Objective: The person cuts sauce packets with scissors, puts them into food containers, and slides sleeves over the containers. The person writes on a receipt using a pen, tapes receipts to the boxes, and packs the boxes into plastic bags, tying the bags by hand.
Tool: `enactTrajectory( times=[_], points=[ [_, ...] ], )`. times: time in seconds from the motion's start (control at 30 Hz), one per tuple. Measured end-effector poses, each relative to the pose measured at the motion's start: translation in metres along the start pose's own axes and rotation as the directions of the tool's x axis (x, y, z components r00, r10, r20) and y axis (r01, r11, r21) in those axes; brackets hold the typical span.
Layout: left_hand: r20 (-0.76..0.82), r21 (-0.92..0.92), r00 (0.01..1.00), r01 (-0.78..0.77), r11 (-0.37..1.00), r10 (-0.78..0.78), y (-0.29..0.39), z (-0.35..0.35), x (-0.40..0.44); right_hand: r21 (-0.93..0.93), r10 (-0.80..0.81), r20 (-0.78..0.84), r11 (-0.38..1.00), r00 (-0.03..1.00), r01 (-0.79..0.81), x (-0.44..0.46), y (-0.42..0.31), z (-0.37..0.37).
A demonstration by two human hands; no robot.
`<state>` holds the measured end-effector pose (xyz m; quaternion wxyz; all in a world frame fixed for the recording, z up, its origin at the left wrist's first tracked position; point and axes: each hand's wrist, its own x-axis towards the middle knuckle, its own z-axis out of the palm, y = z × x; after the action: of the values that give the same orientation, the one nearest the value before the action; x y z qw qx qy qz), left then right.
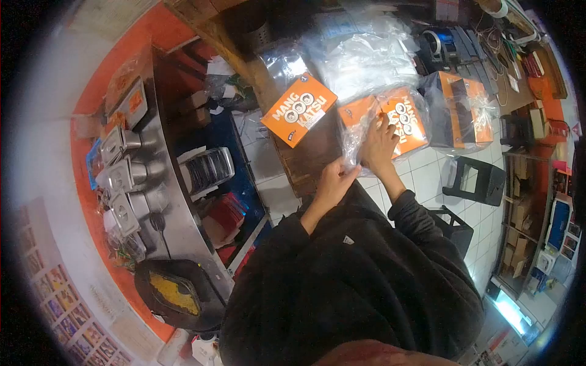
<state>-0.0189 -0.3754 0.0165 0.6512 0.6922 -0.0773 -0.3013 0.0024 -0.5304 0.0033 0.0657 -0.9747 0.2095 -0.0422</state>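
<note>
An orange box in a clear plastic bag (412,125) lies on the wooden table in front of me. My left hand (336,182) is closed with its fingertips pinching the bag's plastic at the near left edge. Over the box, my right hand (379,141) rests on the plastic, its fingers bent and partly apart; whether it grips the film is unclear. Left of the bag sits another orange box (299,110) with printed lettering, unwrapped. To the right stands a bagged stack of orange boxes (461,110).
Clear plastic bags (369,61) are piled at the table's back. A steel counter (177,201) with lidded metal containers (125,213) runs along the left. A black pan (177,293) sits at its near end. Black stools (473,180) stand on the tiled floor at right.
</note>
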Motion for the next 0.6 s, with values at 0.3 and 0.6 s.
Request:
enactTrajectory(
  times=[0.3, 0.6],
  points=[
    [-0.131, 0.098, 0.987, -0.077, 0.992, 0.090, -0.010, 0.008, 0.010, 0.249, -0.631, -0.065, 0.740, 0.773, 0.625, 0.076, -0.037, -0.076],
    [-0.183, -0.125, 0.980, 0.053, 0.991, -0.075, -0.015, 0.026, 0.020, 0.338, -0.932, 0.253, 0.337, 0.260, 0.879, 0.121, -0.143, 0.014]
  ],
)
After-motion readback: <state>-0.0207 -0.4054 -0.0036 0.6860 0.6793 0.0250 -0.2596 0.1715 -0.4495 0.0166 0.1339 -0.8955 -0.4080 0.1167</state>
